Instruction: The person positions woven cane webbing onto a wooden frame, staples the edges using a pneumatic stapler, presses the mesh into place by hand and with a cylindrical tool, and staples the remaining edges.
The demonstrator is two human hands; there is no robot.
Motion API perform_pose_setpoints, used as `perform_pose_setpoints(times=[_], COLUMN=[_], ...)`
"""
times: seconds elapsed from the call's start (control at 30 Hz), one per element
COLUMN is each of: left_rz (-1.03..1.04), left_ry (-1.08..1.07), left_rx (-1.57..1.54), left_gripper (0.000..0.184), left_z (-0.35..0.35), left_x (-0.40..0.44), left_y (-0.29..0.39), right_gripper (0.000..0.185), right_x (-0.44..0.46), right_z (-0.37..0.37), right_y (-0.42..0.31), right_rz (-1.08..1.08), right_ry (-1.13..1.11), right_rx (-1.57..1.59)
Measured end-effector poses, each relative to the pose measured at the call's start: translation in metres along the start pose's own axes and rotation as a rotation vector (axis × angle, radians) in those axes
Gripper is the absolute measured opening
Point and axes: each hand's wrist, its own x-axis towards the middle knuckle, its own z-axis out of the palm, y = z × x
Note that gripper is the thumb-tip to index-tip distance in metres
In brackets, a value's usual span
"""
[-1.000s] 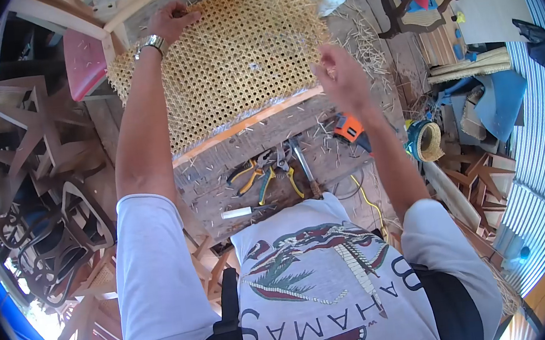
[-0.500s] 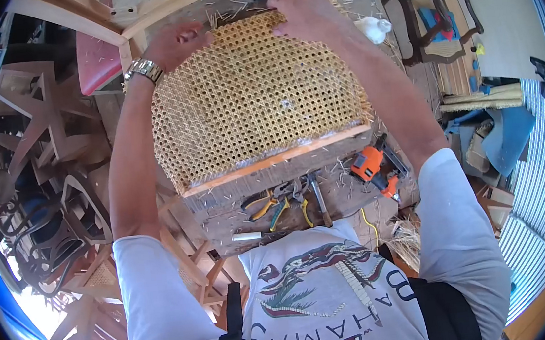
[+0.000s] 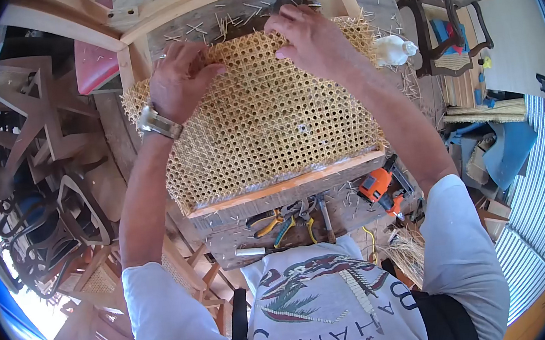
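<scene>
A sheet of woven cane webbing (image 3: 260,111) lies over a wooden frame (image 3: 287,186) whose near rail shows along the front. My left hand (image 3: 182,80), with a metal watch on the wrist, is closed on the far left edge, thumb on top and fingers curled over the edge. At the far right edge, my right hand (image 3: 312,41) grips the webbing the same way, its thumb pressing the upper side. The fingertips of both hands are hidden beyond the edge.
Pliers (image 3: 285,223), a hammer (image 3: 326,217) and an orange nail gun (image 3: 380,185) lie on the near side of the bench. A white bottle (image 3: 394,50) stands right of the webbing. Wooden framing (image 3: 222,6) rises beyond; chair frames (image 3: 48,120) crowd the left.
Both hands have drawn nearer to me, with thumbs now on top of the webbing. More of its far corners shows on both sides. The view has shifted slightly.
</scene>
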Motion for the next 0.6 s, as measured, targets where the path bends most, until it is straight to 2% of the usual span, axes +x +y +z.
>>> perform_pose_setpoints(times=[0.07, 0.17, 0.2, 0.3, 0.4, 0.5, 0.6], left_rz=[-0.039, -0.161, -0.082, 0.086, -0.156, -0.219, -0.157], left_ry=[0.043, -0.116, -0.096, -0.172, -0.279, -0.241, -0.234], left_rx=[-0.008, 0.008, -0.042, 0.013, 0.031, -0.368, -0.269], left_gripper=[0.063, 0.074, 0.072, 0.069, 0.062, 0.056, 0.055], left_z=[-0.006, -0.037, -0.037, -0.034, -0.032, -0.024, -0.023], left_x=[0.0, -0.007, -0.016, -0.029, -0.024, -0.025, -0.024], left_y=[-0.019, -0.056, -0.069, -0.092, -0.086, -0.093, -0.1], right_gripper=[0.049, 0.05, 0.046, 0.048, 0.044, 0.049, 0.051], right_x=[-0.001, 0.005, 0.01, 0.018, 0.009, 0.019, 0.025], right_z=[0.004, 0.005, 0.005, -0.013, -0.003, -0.016, -0.023], right_y=[0.004, 0.005, 0.011, 0.002, 0.008, -0.002, -0.01], right_rz=[0.0, 0.022, 0.053, -0.005, -0.146, 0.102, 0.134], right_ry=[0.05, 0.002, -0.109, -0.115, 0.117, -0.152, -0.181], right_rx=[-0.013, -0.011, 0.079, 0.045, -0.128, -0.038, -0.007])
